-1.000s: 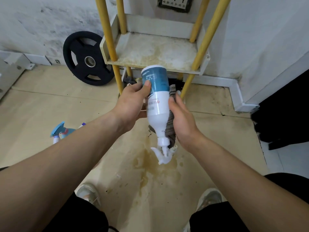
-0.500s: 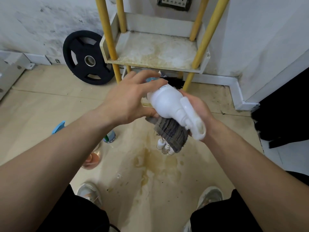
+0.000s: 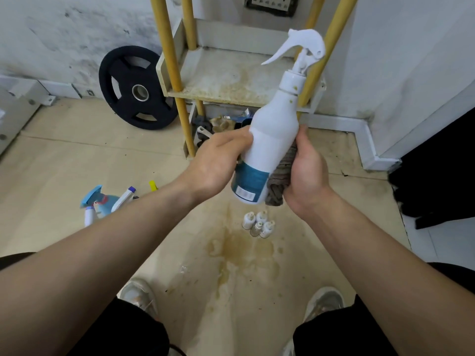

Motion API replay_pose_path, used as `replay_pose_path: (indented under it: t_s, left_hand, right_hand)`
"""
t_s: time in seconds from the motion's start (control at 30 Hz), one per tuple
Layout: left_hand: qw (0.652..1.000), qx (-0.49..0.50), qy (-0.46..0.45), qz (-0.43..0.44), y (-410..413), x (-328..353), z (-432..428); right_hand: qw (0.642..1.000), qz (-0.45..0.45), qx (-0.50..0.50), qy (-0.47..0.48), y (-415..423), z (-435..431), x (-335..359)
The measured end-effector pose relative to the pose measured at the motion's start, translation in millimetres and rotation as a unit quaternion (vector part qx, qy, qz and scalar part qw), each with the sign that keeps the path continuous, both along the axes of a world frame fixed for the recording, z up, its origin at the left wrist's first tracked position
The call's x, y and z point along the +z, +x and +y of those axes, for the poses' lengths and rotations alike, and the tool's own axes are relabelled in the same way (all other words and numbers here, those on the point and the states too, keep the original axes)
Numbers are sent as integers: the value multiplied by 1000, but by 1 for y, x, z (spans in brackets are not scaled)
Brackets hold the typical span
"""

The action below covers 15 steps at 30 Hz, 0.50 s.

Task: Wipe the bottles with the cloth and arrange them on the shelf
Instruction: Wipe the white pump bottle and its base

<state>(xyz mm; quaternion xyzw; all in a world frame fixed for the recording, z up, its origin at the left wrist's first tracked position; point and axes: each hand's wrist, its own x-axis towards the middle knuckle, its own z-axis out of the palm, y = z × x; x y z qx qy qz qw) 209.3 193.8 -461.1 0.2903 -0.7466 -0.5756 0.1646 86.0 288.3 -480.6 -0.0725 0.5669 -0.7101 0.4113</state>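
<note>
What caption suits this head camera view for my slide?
Left hand grips a white spray bottle, nozzle up; right hand holds a grey cloth against it, near a stained shelf.

Bottle held between two hands in front of a shelf

The spray bottle point(image 3: 272, 134) sits between the left hand point(image 3: 218, 160) on its left and the right hand point(image 3: 307, 170) on its right, nozzle end up and tilted right, with the cloth point(image 3: 281, 173) pressed between bottle and right palm. Behind them stands the shelf point(image 3: 231, 80) against the wall, a wall socket point(image 3: 272, 5) above it and clutter point(image 3: 221, 122) on the floor under its board. A weight plate point(image 3: 136, 88) leans on the wall left of the shelf. On the floor, small bottles point(image 3: 258, 224) stand clustered just below the hands, and more sprayers point(image 3: 102, 204) lie well to the left, beside the left forearm
</note>
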Motion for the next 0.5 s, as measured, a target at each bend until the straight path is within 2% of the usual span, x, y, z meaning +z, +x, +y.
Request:
replay_pose_path:
  t_s: [0.07, 0.23, 0.37, 0.5]
  left_hand:
    - [999, -33, 39, -5, -1, 2, -1]
    - [996, -79, 38, -31, 3, -4, -3]
    - [993, -59, 106, -13, 1, -6, 4]
    - [979, -58, 193, 23, -1, -13, 13]
  right_hand:
    - [1000, 7, -6, 5, -5, 3, 2]
    - [1000, 13, 4, 8, -3, 5, 9]
    - [998, 65, -1, 2, 6, 6, 16]
    - [985, 170, 7, -26, 7, 6, 22]
